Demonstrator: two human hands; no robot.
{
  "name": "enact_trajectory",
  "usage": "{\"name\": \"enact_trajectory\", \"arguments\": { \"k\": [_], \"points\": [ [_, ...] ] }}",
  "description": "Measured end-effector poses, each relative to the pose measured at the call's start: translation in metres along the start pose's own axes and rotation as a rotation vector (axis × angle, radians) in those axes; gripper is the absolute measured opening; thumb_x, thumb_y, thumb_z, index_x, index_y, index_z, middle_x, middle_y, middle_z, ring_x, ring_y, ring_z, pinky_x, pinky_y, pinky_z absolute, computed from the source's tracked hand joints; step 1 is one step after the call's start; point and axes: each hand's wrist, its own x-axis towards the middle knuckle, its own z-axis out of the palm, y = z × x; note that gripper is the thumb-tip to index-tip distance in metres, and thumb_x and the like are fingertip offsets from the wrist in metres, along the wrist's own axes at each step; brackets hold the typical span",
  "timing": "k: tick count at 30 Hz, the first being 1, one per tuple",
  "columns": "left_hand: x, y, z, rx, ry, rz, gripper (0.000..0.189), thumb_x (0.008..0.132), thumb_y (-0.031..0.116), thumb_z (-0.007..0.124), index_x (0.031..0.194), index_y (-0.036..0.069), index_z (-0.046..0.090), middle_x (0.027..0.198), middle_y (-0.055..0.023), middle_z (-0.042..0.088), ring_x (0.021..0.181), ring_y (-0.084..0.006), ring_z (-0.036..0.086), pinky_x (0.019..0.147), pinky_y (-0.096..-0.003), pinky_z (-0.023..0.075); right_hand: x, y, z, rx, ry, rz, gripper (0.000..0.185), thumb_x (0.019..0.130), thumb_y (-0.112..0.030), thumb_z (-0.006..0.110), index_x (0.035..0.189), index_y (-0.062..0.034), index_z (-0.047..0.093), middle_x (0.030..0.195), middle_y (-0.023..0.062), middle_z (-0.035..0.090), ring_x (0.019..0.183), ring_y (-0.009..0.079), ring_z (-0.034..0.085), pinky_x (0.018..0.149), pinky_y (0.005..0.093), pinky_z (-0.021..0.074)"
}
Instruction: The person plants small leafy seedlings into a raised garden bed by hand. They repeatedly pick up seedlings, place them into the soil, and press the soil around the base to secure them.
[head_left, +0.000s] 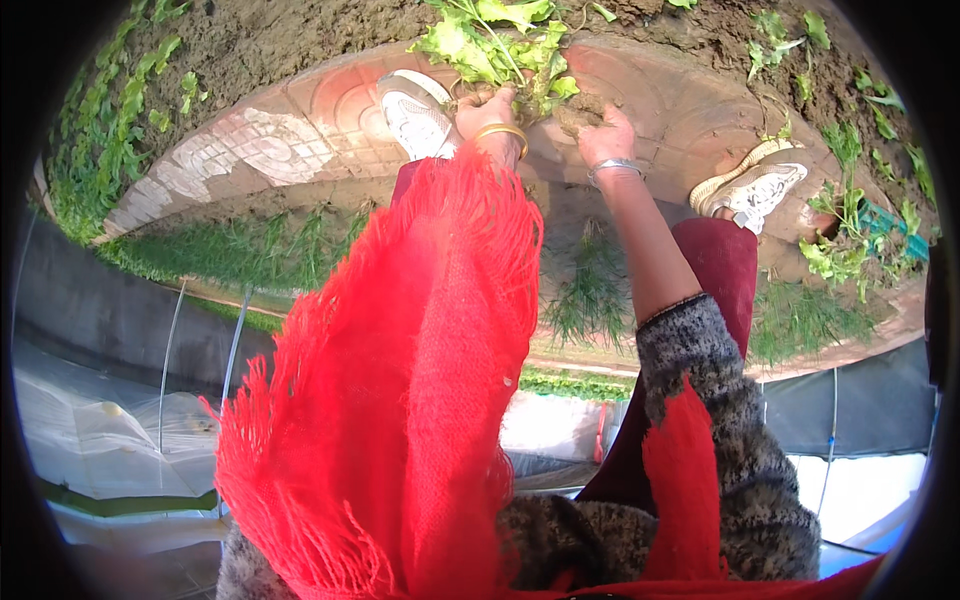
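Note:
My left hand (487, 118), with a gold bangle at its wrist, grips a bunch of leafy lettuce-like greens (501, 46) by the stem end. The leaves spread away from me over the soil's edge. Just to the right is my right hand (609, 136), wearing a silver bracelet, close to the base of the greens. Brown mud (576, 114) covers or sits at its fingertips; whether it pinches a clod, I cannot tell. Both hands are above a paved path (660, 90), between my two white sneakers.
Soil beds (300, 45) with leafy plants (124, 112) border the path. To the right, a green plastic basket (889, 229) lies among loose greens. Thin grassy plants (592, 289) grow behind my feet. A red fringed scarf (420, 360) hangs in front of me. Upright poles (236, 345) stand beyond.

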Motion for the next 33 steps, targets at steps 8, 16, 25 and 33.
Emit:
{"name": "enact_trajectory", "arguments": {
  "k": [8, 16, 25, 33],
  "points": [
    [0.009, 0.003, -0.020, 0.055, -0.124, 0.056, 0.017, 0.066, 0.009, 0.072, 0.066, 0.005, 0.056, 0.061, -0.0010, 0.055, 0.053, -0.0092, 0.046, 0.051, -0.0254, 0.0391, 0.009, -0.042, 0.046, 0.549, 0.010, 0.293, 0.031, 0.069, -0.005, 0.074, 0.099, -0.0028, 0.066, 0.092, 0.0086, 0.068, 0.082, 0.0157, 0.062, 0.074, 0.0295, 0.0501],
    [0.026, -0.003, -0.037, 0.017, -0.286, 0.031, 0.019, 0.070, 0.012, 0.070, 0.078, 0.010, 0.053, 0.073, 0.0006, 0.055, 0.060, -0.0102, 0.047, 0.058, -0.0240, 0.0412, -0.005, -0.032, -0.007, 1.284, 0.018, 0.195, 0.030, 0.078, 0.004, 0.059, 0.108, 0.0061, 0.057, 0.101, 0.0137, 0.063, 0.088, 0.0216, 0.062, 0.079, 0.0314, 0.0513],
    [-0.044, 0.053, -0.015, 0.641, -0.519, 1.052, 0.044, 0.061, 0.005, 0.075, 0.102, 0.004, 0.061, 0.085, -0.0063, 0.052, 0.082, -0.0197, 0.054, 0.077, -0.0308, 0.0469, -0.006, -0.056, -0.066, 1.423, -0.245, 0.168, 0.034, 0.094, -0.009, 0.033, 0.120, 0.0085, 0.046, 0.114, 0.0204, 0.056, 0.101, 0.0317, 0.059, 0.090, 0.0406, 0.0485],
    [-0.048, 0.089, 0.017, -0.016, -0.885, 0.395, 0.027, 0.075, 0.002, 0.072, 0.100, -0.001, 0.063, 0.094, -0.0034, 0.066, 0.076, -0.0087, 0.059, 0.065, -0.0222, 0.0484, -0.002, -0.091, -0.095, 1.159, -0.386, -0.486, 0.043, 0.081, 0.008, 0.058, 0.122, 0.0027, 0.046, 0.113, 0.0135, 0.057, 0.101, 0.0209, 0.058, 0.089, 0.0326, 0.0494]
  ]
}}
